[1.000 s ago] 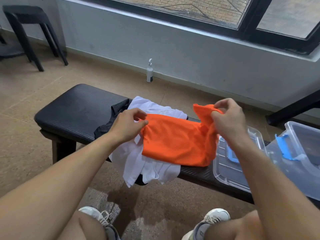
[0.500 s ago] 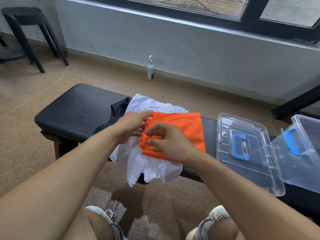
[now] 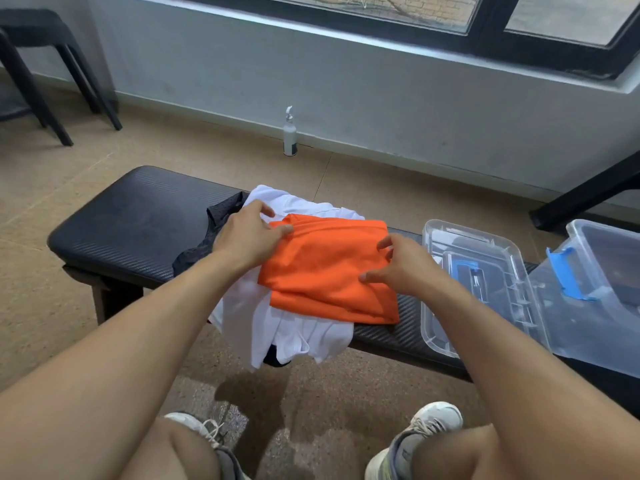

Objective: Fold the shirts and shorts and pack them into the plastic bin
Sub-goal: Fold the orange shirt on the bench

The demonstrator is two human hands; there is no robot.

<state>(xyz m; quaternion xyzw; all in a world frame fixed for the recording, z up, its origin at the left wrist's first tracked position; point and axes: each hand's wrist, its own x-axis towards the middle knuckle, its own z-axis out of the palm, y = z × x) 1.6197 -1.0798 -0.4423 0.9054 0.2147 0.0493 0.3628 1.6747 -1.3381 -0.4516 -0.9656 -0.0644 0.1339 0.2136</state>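
Note:
A folded orange garment (image 3: 329,271) lies flat on a crumpled white garment (image 3: 298,334) on the black bench (image 3: 131,223). A dark mesh garment (image 3: 207,244) sticks out from under the white one at the left. My left hand (image 3: 249,233) rests on the orange garment's far left corner with its fingers stretched out. My right hand (image 3: 405,265) lies on the garment's right edge, fingers spread and relaxed. The clear plastic bin (image 3: 606,271) with a blue latch stands at the right end of the bench. Its clear lid (image 3: 485,271) with a blue handle lies beside the clothes.
A small spray bottle (image 3: 289,133) stands on the floor by the wall behind the bench. A black stool (image 3: 52,64) is at the far left, and a black furniture leg (image 3: 588,195) at the right. My knees and shoes are at the bottom of the view.
My right hand carried the raised right end of the orange garment over to the left, laid it down, then moved back to the right edge. The garment now lies folded flat.

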